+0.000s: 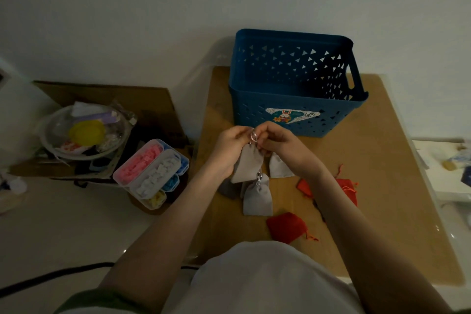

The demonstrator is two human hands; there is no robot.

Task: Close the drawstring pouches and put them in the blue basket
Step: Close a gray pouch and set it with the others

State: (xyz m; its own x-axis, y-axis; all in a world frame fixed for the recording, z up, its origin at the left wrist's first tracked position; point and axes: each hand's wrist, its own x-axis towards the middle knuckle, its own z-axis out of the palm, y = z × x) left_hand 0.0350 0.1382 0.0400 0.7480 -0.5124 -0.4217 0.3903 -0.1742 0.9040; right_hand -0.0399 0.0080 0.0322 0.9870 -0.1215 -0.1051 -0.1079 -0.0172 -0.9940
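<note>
Grey pouch (248,164) hangs pinched before blue basket (254,116).

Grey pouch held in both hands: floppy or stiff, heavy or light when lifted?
Probably floppy: the grey pouch hangs limp from its top, pinched by left hand and right hand. Likely light, since fingertips alone carry it.

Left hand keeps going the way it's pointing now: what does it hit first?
Most likely the right hand, whose fingers meet the left hand at the top of the grey pouch both pinch. Just beyond stands the near wall of the blue basket; the gap is hard to judge.
</note>
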